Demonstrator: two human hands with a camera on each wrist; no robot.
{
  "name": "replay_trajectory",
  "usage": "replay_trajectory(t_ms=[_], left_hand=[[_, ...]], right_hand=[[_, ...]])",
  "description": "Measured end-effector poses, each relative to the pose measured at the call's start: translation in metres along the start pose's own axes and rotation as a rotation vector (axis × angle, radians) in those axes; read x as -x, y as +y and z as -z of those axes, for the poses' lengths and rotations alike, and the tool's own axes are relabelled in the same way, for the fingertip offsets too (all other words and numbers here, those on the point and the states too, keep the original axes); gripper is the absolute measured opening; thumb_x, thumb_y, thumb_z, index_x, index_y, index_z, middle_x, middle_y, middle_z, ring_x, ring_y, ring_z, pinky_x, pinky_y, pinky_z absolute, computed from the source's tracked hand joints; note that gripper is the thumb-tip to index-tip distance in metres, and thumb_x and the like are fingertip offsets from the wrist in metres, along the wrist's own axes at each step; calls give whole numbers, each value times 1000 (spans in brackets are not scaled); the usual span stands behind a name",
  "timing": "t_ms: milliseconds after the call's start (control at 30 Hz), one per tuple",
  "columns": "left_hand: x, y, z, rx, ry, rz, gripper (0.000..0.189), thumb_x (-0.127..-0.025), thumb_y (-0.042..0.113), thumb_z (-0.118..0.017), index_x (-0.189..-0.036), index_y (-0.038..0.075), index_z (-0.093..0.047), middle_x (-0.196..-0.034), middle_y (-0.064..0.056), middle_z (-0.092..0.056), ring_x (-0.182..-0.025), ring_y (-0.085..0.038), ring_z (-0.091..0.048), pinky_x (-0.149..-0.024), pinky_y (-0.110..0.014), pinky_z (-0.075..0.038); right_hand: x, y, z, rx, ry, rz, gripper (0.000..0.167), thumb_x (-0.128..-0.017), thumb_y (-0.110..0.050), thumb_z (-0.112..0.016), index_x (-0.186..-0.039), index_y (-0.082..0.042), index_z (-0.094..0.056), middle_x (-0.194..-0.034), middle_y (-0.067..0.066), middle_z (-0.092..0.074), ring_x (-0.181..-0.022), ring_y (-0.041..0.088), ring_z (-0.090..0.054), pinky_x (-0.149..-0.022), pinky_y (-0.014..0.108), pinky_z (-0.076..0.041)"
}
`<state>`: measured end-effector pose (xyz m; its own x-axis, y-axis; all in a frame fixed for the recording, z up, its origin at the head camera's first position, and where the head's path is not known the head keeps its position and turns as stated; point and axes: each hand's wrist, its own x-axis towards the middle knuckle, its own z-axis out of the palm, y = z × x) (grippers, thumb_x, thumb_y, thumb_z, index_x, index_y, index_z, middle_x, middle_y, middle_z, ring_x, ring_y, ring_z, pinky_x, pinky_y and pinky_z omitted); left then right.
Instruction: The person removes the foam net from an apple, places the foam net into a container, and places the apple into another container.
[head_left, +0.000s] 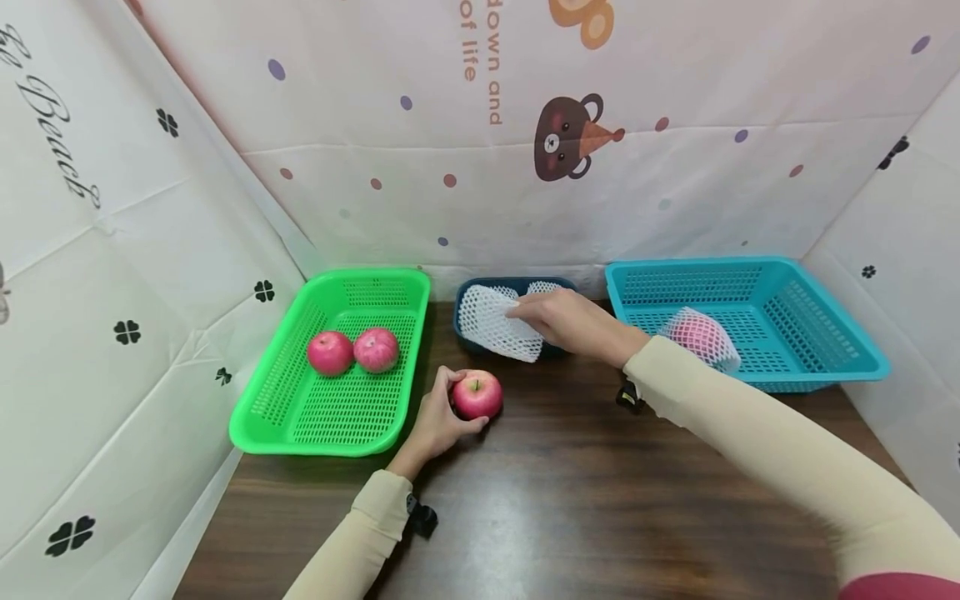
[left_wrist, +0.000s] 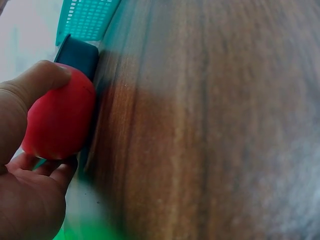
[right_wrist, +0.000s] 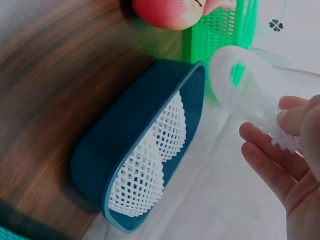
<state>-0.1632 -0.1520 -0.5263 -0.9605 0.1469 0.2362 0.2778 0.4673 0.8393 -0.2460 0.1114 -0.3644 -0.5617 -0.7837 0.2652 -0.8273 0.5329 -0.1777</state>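
With left hand (head_left: 435, 419), clamps fingers on round red apple (head_left: 480, 395) mid-frame; with right hand (head_left: 566, 322), pinches white foam-mesh sleeve (head_left: 501, 329) above.

Table (head_left: 570, 492): dark brown, wood-grained, glossy, spread below the grip of the left hand (head_left: 438, 421).
Apple (head_left: 477, 396): within that grip, contact with the table unclear.
Green basket (head_left: 318, 447): just left of that grip.
Navy box (right_wrist: 115, 115): beyond it, near the pinch of the right hand (head_left: 562, 321).
Blue basket (head_left: 705, 283): right of both grips.
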Motion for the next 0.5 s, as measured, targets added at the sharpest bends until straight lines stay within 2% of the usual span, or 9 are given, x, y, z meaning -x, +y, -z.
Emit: replay_trajectory(t_ms=[167, 333, 500], left_hand=[[0, -1, 1, 6, 9, -13, 73, -70, 7, -93, -125, 7, -46, -135, -10, -64, -121, -24, -62, -102, -43, -52], [0, 0, 1, 20, -8, 5, 73, -71, 8, -93, -126, 7, -45, -137, -10, -63, -123, -23, -61, -103, -41, -51], [-1, 1, 1, 2, -14, 15, 74, -72, 10, -93, -127, 6, -45, -137, -10, -62, -123, -23, -61, -104, -40, -50]], right_hand=[[-7, 6, -3, -19, 19, -35, 48, -97, -15, -72, -144, -8, -60, -140, 14, -64, -124, 29, -64, -102, 45, -52], [-10, 11, -9, -64, -70, -134, 65, -99, -24, -70, -157, -10, -43, -157, 17, -46, -143, 33, -45, -114, 52, -39], [-12, 20, -21, -97, -154, -179, 74, -101, -30, -67, -162, -11, -29, -166, 16, -30, -154, 32, -25, -121, 55, -26]])
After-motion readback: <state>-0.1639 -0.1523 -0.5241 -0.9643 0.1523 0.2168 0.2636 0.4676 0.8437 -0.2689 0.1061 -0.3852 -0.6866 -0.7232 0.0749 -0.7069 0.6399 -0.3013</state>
